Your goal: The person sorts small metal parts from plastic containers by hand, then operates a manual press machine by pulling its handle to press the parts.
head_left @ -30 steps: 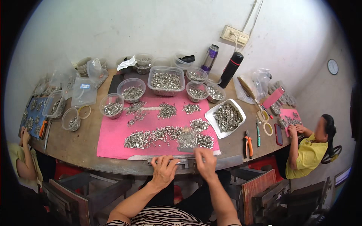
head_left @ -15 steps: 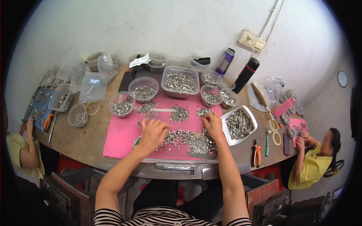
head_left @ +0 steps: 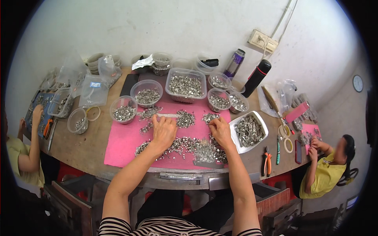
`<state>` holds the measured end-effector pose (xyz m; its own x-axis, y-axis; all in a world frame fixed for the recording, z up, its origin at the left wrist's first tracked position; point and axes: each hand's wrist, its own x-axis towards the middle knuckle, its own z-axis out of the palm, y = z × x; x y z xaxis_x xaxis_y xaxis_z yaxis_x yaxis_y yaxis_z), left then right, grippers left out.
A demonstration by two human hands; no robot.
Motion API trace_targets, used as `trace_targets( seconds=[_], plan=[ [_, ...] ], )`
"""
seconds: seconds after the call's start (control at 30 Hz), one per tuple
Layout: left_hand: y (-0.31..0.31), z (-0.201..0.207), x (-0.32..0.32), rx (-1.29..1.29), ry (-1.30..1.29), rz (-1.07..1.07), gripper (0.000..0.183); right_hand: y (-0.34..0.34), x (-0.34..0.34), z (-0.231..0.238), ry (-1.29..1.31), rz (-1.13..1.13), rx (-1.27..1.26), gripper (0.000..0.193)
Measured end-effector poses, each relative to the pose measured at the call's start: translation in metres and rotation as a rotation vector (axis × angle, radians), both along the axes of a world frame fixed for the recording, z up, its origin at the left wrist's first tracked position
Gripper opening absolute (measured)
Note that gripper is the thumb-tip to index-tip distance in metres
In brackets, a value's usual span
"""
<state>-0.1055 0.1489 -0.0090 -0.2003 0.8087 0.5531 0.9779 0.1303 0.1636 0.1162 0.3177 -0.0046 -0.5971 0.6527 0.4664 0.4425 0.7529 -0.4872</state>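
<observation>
My left hand [head_left: 164, 133] rests over the pink mat [head_left: 122, 143], fingers bent down, fingertips at the pale strip [head_left: 170, 115] between two small heaps of shiny metal pieces. What lies under these fingertips is hidden. My right hand [head_left: 221, 131] is closed in a pinch at the lower edge of a small heap of metal pieces [head_left: 210, 117]; anything in the pinch is too small to make out. A long band of loose metal pieces [head_left: 183, 144] lies across the mat nearer me. Beside it is a patch of thin, bright metal bits [head_left: 204, 152].
Clear tubs of metal pieces, including a large square one [head_left: 186, 85], line the mat's far side. A white tray [head_left: 261, 143] of pieces stands right, near orange-handled pliers [head_left: 268, 162]. A black flask [head_left: 258, 78] stands behind. Co-workers sit at left and right [head_left: 325, 173].
My left hand has moved forward and slightly right, its fingertips now down by the pale strip. My right hand has shifted slightly left. The left co-worker's arm has risen.
</observation>
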Motion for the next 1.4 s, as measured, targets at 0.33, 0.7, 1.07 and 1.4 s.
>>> trace_targets(
  seconds=[0.33,0.7,1.07,1.4],
  plan=[
    [-0.025,0.033,0.024,0.086,-0.098,-0.189,0.01,-0.004,-0.001,0.003,-0.012,-0.05,-0.006,0.011],
    [-0.098,0.024,0.052,-0.15,-0.033,-0.449,0.007,-0.012,-0.018,0.004,-0.001,-0.121,0.103,0.015],
    [-0.105,0.018,0.052,-0.148,-0.291,-0.394,0.001,-0.006,-0.055,-0.033,-0.055,-0.191,0.056,0.019],
    [-0.098,0.03,0.059,-0.19,-0.353,-0.384,0.009,-0.003,-0.036,-0.024,-0.007,-0.22,0.122,0.011]
  ],
)
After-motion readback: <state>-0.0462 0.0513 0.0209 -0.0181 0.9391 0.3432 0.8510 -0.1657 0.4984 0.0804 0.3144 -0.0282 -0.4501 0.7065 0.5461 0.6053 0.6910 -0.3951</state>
